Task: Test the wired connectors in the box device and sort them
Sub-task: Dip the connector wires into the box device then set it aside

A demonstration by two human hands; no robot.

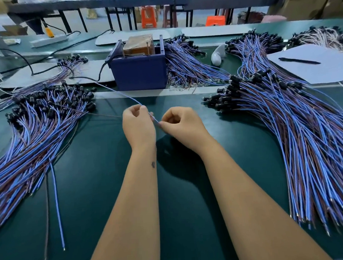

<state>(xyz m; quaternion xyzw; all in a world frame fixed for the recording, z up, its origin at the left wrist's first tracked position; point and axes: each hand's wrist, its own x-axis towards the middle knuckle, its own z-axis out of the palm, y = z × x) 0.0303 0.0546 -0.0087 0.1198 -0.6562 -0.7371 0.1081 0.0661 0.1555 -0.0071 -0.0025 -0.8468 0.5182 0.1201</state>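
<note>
Blue and brown wires with black connectors lie in a big left pile (36, 126) on the green mat. At the centre, the left hand (138, 125) and the right hand (178, 123) both pinch one blue wire (124, 96), which runs up toward the left pile, near the box (139, 71). On the right lies another pile (286, 122). I think the thin wire can slip from the fingers or catch in the left pile, so tested and untested get mixed. I can read no label or writing anywhere.
</note>
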